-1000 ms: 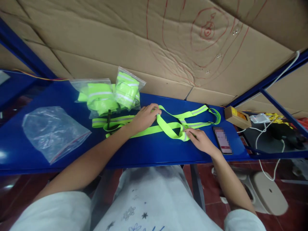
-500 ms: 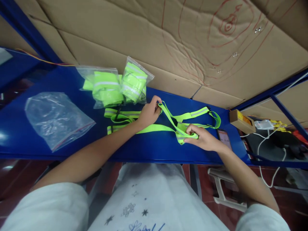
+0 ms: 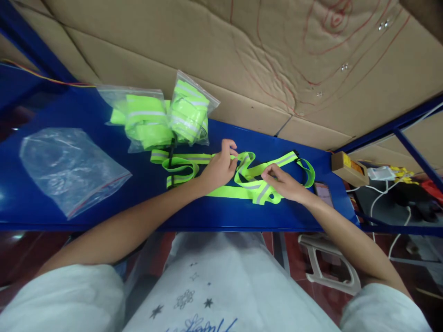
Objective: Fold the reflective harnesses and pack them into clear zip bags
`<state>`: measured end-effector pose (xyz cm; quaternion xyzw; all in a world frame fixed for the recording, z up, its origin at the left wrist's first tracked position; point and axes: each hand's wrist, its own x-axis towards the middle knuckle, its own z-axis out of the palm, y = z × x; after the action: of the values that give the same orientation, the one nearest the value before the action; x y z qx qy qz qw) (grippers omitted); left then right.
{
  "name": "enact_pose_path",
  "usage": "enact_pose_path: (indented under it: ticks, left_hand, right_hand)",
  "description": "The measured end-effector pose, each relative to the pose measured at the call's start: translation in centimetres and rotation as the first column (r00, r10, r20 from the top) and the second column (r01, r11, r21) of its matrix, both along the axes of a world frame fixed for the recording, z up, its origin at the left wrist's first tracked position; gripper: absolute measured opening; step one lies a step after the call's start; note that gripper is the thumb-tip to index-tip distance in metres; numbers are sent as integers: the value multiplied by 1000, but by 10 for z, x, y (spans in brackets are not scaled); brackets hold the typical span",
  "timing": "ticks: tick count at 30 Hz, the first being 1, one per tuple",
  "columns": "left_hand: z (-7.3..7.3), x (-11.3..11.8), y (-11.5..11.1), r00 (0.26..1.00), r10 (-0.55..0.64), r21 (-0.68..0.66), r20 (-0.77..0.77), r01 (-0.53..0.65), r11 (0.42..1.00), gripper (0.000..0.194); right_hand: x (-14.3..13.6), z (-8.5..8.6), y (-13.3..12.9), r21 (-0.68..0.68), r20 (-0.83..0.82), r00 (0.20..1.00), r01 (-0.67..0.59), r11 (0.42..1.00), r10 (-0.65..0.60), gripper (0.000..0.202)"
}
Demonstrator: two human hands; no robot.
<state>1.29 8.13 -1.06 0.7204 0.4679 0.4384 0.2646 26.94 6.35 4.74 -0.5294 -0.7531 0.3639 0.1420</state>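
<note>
A neon-yellow elastic reflective vest (image 3: pixel 230 192) with grey stripes and black buckles lies spread on the blue table. My left hand (image 3: pixel 221 168) is above its middle, with its fingers curved and apart from the thumb; a slack strap bends just to the right of the fingertips. My right hand (image 3: pixel 285 184) is over the right part of the vest, with thumb and forefinger pinched at a strap. The exact contact under those fingertips is partly hidden. One loop curls beyond my right hand, and another lies left of my left wrist.
Two clear bags with folded neon vests, one bag (image 3: pixel 145 120) and another bag (image 3: pixel 189 110), lie at the back left. An opened clear zip bag (image 3: pixel 74 168) is at left. A phone (image 3: pixel 323 193) and a small cardboard box (image 3: pixel 349 169) are at right, before a cardboard wall (image 3: pixel 173 41).
The strap that stretched in a raised loop between my hands has dropped into slack folds. My left hand has let go of it, and my right hand has shifted slightly up and left.
</note>
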Motion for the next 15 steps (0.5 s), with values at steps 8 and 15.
enact_pose_path:
  ticks: [8, 15]
  left_hand:
    - [38, 8, -46, 910, -339, 117, -238, 373, 920, 17]
    - [27, 10, -77, 605, -133, 82, -785, 314, 946, 18]
  right_hand:
    - [19, 56, -53, -276, -247, 852, -518, 810, 460, 39]
    - [23, 36, -62, -103, -38, 896, -444, 890, 442, 37]
